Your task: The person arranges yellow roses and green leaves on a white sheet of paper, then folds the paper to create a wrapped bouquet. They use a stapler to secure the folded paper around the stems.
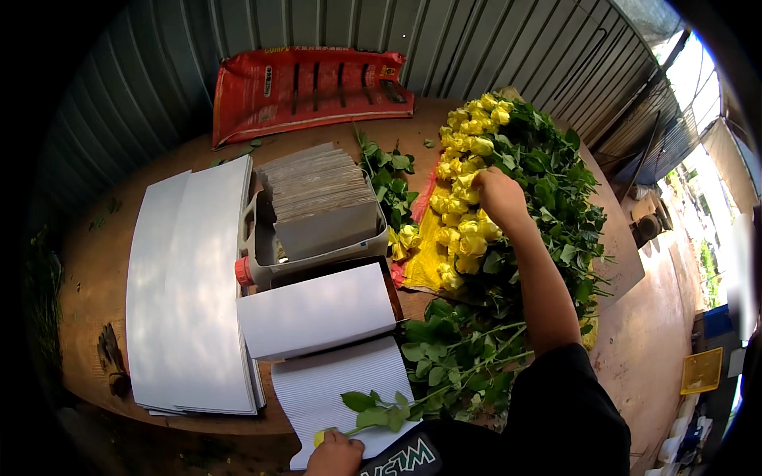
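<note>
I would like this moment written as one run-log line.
left hand: holding single rose over corrugated sheet; right hand: at yellow roses, grip unclear; white sheets: stacked, left side

Left hand point(335, 455) grips a yellow rose point(378, 417) over ridged white paper point(341, 379) — right hand point(500, 198) down among the heaped yellow blooms point(471, 230)!

Here's the brown tabletop point(95, 254), and it's busy! Down the left, a stack of big white sheets point(186, 301); beside it, a cut-open plastic jerrycan point(371, 244) with a red cap. Against the back edge, a red sack point(313, 95) leans up. Over to the right, yellow roses point(468, 238) pile up leafy on a yellow sheet point(419, 266)! And nearest the front, a ridged white sheet point(337, 389), with loose leaves point(105, 214) scattered far left.
</note>
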Motion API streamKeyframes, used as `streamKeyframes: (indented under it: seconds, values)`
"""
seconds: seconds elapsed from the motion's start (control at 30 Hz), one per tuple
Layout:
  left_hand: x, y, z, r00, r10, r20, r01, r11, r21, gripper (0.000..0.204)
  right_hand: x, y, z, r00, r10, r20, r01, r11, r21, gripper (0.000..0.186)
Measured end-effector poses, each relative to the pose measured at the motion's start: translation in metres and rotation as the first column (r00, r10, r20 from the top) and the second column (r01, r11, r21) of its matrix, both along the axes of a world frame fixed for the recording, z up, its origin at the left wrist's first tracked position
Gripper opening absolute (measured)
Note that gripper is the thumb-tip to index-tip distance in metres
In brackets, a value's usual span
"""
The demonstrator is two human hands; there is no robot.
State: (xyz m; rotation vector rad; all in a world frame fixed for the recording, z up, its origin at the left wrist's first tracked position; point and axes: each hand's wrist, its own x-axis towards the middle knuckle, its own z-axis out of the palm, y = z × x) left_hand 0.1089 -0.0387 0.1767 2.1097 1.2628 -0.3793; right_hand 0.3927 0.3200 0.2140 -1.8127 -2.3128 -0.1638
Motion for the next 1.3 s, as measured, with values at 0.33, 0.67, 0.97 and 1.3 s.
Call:
streamKeyframes:
  seconds: [0.33,0.67,0.97,1.3]
  values:
    - [0.002,0.006,-0.001,0.998,-0.031,0.060,0.033,0.999,-0.021,0.019,0.108,-0.047,0.002,0.950,-0.049,-0.309,0.200,0.854,0.481,0.030]
    - [0.003,0.011,0.008,0.999,-0.035,0.023,0.036,0.998,-0.046,0.021,0.066,0.000,-0.026,0.970,-0.232,0.066,0.236,0.970,-0.061,0.026]
    - [0.007,0.001,0.012,0.965,0.158,0.208,-0.184,0.976,0.112,0.010,0.129,-0.022,0.024,0.398,0.253,-0.882,0.083,0.947,0.309,0.017]
    - [0.004,-0.004,0.011,0.956,0.122,0.267,-0.162,0.978,0.134,0.013,0.135,-0.117,0.079,0.785,0.411,-0.463,0.021,0.730,0.683,0.014]
